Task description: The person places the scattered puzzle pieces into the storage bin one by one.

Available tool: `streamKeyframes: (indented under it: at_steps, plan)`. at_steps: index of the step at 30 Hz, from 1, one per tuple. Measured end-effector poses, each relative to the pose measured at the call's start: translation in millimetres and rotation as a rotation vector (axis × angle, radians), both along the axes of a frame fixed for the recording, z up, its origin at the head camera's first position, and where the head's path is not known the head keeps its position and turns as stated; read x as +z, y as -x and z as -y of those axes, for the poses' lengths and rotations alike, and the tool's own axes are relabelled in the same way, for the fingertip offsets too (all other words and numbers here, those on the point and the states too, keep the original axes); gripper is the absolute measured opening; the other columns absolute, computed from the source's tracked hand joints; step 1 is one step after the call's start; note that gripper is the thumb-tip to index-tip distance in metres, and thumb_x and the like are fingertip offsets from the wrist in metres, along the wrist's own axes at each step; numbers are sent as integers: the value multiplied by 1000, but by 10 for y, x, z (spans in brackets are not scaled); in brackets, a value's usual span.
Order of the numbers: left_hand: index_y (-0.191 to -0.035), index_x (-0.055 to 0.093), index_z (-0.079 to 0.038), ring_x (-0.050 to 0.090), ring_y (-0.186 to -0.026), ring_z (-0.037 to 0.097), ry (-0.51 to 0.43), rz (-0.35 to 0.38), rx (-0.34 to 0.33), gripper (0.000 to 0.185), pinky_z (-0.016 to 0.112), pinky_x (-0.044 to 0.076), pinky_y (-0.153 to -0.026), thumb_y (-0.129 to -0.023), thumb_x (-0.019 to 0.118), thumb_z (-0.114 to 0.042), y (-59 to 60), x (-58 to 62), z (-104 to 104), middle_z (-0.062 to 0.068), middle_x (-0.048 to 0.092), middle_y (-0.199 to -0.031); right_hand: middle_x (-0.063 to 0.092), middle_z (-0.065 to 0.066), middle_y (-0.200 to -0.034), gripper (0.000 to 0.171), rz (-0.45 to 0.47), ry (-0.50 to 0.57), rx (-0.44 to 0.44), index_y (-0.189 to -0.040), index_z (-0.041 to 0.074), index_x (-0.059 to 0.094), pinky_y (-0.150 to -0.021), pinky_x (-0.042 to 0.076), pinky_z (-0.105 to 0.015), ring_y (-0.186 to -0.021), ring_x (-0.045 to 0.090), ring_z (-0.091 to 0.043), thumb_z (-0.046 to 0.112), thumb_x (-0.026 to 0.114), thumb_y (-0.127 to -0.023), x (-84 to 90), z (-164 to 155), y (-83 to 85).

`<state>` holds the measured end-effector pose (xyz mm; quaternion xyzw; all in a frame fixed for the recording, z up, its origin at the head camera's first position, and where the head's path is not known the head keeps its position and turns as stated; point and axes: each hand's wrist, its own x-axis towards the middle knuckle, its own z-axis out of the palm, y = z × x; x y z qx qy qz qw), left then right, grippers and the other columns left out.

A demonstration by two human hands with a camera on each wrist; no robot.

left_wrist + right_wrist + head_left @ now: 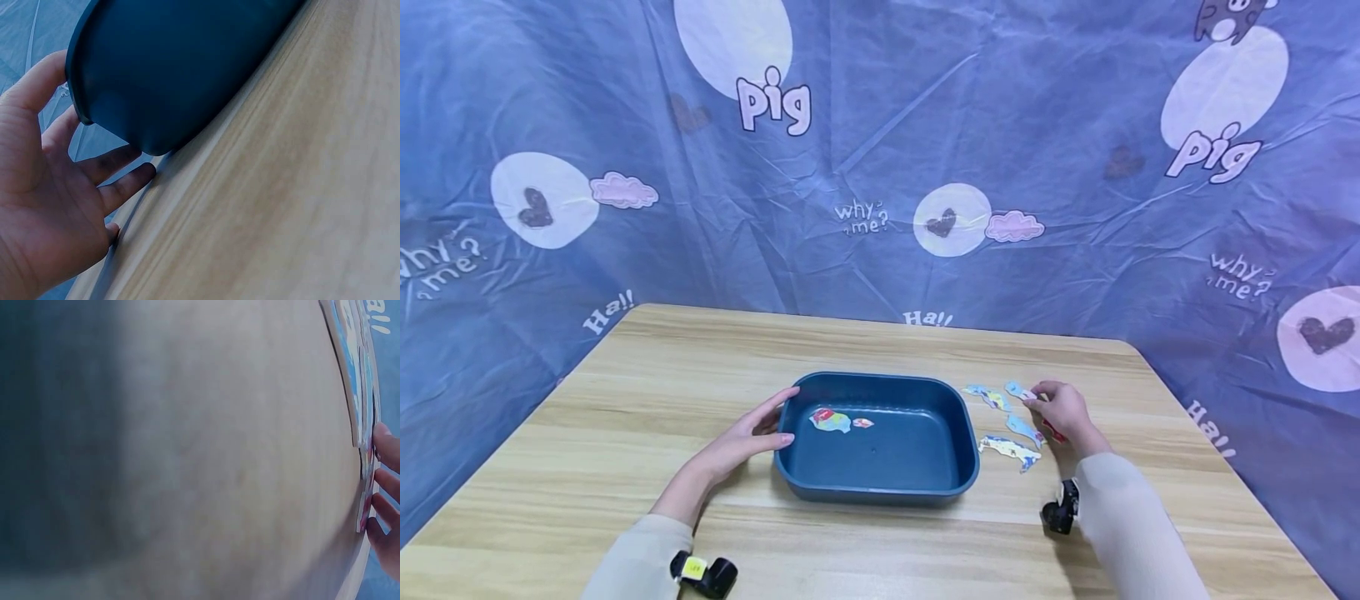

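Note:
A dark blue plastic bin (pixel 880 493) stands on the table with two flat printed pieces inside: a larger red-and-green piece (pixel 830 420) and a small one (pixel 863 423). My left hand (pixel 733 446) rests against the bin's left rim, thumb and fingers spread; the left wrist view shows the fingers beside its outer wall. Right of the bin, my right hand (pixel 1063 411) pinches the end of a light-blue puzzle piece (pixel 1015 389). Near it lie a blue-yellow piece (pixel 988 396), another blue piece (pixel 1022 428), a white-blue piece (pixel 1011 450) and a red piece (pixel 1054 431) partly under the hand.
The wooden table (pixel 625 400) reaches back to a blue printed cloth (pixel 880 150) hanging behind and at both sides. Each sleeve carries a small black wrist camera, one at the left (pixel 703 575) and one at the right (pixel 1060 508).

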<state>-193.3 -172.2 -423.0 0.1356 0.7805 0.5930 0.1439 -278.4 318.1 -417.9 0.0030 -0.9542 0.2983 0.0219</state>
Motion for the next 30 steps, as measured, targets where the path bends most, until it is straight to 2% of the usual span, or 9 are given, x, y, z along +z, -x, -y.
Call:
streamKeyframes:
  at_steps: [2, 5, 10, 15, 22, 26, 30]
  plan:
    - [-149, 22, -23, 10, -142, 44, 0, 3, 1, 68, 61, 8, -113, -91, 57, -25, 3, 1, -1, 13, 9, -158, 59, -27, -108, 26, 1, 6, -9, -103, -7, 63, -77, 46, -43, -90, 53, -35, 15, 60, -89, 4, -6, -11]
    - [-149, 21, -23, 10, -142, 43, -2, 5, 4, 68, 61, 8, -113, -91, 57, -24, 9, 1, -4, 12, 9, -158, 62, -23, -97, 27, 10, 30, -23, -106, -6, 62, -64, 42, -31, -74, 52, -23, 15, 59, -90, 11, -8, -21]
    - [-149, 22, -23, 11, -142, 44, -11, 6, 6, 68, 62, 8, -113, -91, 57, -22, 9, -12, -10, 12, 9, -157, 63, -19, -89, 29, -17, 47, -10, -107, -8, 62, -57, 40, -26, -60, 49, -13, 14, 59, -89, 42, -3, -22]
    - [-149, 22, -22, 10, -141, 45, -3, -12, -6, 67, 63, 9, -112, -91, 57, -23, 4, -8, -4, 14, 9, -157, 65, -21, -92, 29, -42, 45, 16, -105, -8, 63, -61, 41, -26, -65, 51, -14, 16, 60, -89, 87, 26, -22]
    - [-149, 21, -20, 10, -141, 46, 8, -29, -13, 68, 64, 11, -111, -91, 57, -24, -7, 4, -1, 15, 8, -157, 64, -17, -87, 33, 32, 157, -1, -113, -10, 59, -55, 45, -24, -64, 51, -11, 15, 57, -91, 170, 65, -21]
    - [-149, 22, -20, 11, -141, 46, 8, -31, -10, 67, 64, 12, -111, -91, 56, -23, -12, 5, -3, 16, 8, -157, 65, -22, -96, 34, -3, 128, 13, -112, -10, 60, -61, 47, -23, -73, 54, -12, 17, 59, -91, 229, 82, -25]
    - [-149, 21, -21, 11, -141, 46, 12, -30, -9, 67, 64, 12, -110, -91, 56, -23, -14, 2, -4, 16, 9, -157, 67, -20, -94, 33, -55, 92, 41, -109, -8, 63, -63, 46, -23, -73, 55, -10, 18, 62, -89, 270, 97, -17]
